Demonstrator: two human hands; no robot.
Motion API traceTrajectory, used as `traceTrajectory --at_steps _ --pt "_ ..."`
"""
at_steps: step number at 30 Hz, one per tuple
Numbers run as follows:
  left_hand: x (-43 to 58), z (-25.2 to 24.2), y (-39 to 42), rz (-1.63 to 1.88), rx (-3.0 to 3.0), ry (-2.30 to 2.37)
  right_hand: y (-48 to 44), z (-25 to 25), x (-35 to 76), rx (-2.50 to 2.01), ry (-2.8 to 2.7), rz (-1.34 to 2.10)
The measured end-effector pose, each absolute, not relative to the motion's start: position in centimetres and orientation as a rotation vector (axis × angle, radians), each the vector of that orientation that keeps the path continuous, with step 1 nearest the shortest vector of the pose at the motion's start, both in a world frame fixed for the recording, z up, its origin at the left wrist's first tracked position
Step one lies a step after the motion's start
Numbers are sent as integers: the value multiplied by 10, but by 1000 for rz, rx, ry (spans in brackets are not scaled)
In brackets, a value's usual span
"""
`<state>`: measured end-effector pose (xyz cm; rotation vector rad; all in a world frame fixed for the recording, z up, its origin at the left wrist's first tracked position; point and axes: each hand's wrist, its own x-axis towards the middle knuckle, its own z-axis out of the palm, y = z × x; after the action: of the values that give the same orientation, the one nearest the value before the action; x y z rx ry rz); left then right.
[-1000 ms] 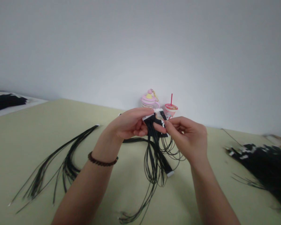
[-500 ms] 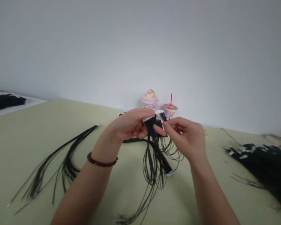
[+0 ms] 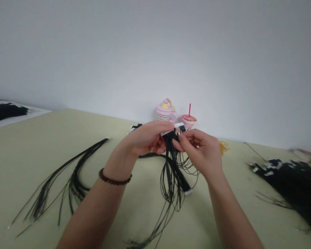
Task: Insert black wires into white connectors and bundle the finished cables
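Note:
My left hand (image 3: 152,138) is closed around the white connector (image 3: 179,125) of a black wire harness (image 3: 171,166), thumb on top and fingers underneath. The harness wires hang below in loops, with loose ends trailing toward me. Another white connector (image 3: 188,192) sits low on the bundle. Beside the held connector, my right hand (image 3: 203,148) pinches with thumb and index finger at the black wires near its right end. What exactly lies between those fingertips is too small to make out. A dark beaded bracelet (image 3: 115,178) circles my left wrist.
A separate black wire bundle (image 3: 77,173) lies on the left of the pale green table (image 3: 93,124). At right is a big pile of black harnesses (image 3: 290,180); yellow bands (image 3: 224,147) lie nearer. A pink lidded cup (image 3: 164,112) and a strawed cup (image 3: 189,119) stand by the wall.
My right hand has shifted slightly left, closer to the connector, uncovering more of the yellow bands. My left hand and the harness have moved a little to the right.

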<state>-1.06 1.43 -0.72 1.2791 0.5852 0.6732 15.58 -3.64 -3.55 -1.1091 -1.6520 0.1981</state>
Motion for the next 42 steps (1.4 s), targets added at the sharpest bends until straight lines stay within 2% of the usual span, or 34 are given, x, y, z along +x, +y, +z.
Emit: traceTrajectory --at_steps 9,11,15,19,26,36,38,42 --pt "-12 -5 21 767 1204 606 -42 -29 168 -1151 -1685 151" --pt "-19 -3 25 849 1149 613 -45 -26 172 -1129 -1711 276" --pt "-38 2 28 983 1128 619 -51 -18 185 -948 -1672 743" --pt "-47 0 25 966 1336 624 -53 -10 198 -831 -1523 865" --pt "-41 0 18 859 1383 541 -43 -10 205 -832 -1314 656" --pt "-47 14 16 1049 997 593 -22 -35 183 -945 -1688 721" --pt "-49 12 18 1060 1035 604 -25 -35 183 -1029 -1723 565" --pt "-45 5 20 1048 1180 655 -45 -23 185 -1127 -1596 -68"
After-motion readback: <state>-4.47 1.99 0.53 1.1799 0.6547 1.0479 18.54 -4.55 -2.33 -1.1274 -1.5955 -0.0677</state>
